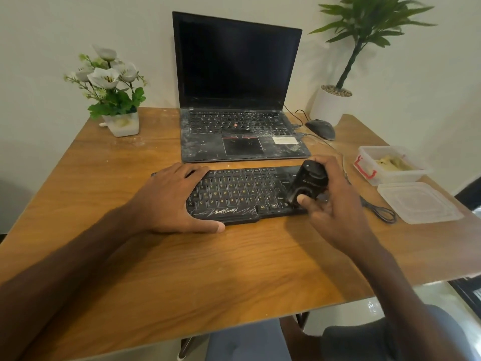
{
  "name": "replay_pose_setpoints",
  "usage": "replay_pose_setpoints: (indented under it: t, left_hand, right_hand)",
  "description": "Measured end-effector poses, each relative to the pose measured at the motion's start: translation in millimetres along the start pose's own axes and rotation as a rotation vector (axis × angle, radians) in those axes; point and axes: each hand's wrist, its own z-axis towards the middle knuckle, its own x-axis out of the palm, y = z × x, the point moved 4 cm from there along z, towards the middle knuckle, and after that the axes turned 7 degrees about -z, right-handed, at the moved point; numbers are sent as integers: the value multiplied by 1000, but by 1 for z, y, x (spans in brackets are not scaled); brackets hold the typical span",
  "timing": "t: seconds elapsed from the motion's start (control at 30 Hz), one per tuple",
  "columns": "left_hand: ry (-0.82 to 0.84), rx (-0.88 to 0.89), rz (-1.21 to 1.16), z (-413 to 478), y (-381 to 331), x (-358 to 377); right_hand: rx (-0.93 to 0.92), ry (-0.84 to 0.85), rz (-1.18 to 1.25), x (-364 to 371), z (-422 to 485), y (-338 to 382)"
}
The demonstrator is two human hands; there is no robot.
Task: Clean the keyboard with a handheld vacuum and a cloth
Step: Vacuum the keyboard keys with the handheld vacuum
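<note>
Keyboard: the black keyboard (242,194) lies flat on the worktop (182,269), just near of the laptop (239,74).
Vacuum: the small black handheld vacuum (308,183) is at the right end of the keyboard, tipped down at the keys.
Right hand: the right hand (335,204) is wrapped round the vacuum, thumb on its near side.
Left hand: the left hand (171,201) lies flat on the left end of the keyboard with straight fingers. It grips nothing and seems to hold the keyboard down.
Risk, keys: push the vacuum down too hard and a key could pop off or get sucked up.
Risk, slide: if the left hand lifts, the keyboard may slip towards the dusty laptop.
Risk, cable: the black cable (380,212) loops just right of the keyboard, and a wide swing could snag it.
Tub: a clear tub (385,178) with a red clip sits far right. Something pale yellow and crumpled is inside — maybe the cloth, I cannot tell.
Lid: a clear lid or flat tub (419,204) lies just near of it, with nothing seen in it.
Pots: a pot of white flowers (125,125) stands far left and a white pot with a green plant (329,105) far right.
</note>
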Motion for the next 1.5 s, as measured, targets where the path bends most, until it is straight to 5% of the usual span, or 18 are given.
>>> replay_pose_setpoints:
  t: [0.63, 0.8, 1.33, 1.5]
  left_hand:
    - [-8, 7, -6, 0, 1, 0]
    - [-17, 18, -10, 0, 0, 0]
    - [-18, 26, 13, 1, 1, 0]
    - [-25, 29, 4, 1, 0, 0]
  right_hand:
    - [-133, 229, -7, -12, 6, 3]
    - [-88, 59, 41, -11, 15, 9]
    - [-122, 356, 52, -7, 10, 15]
    - [-10, 69, 51, -7, 12, 13]
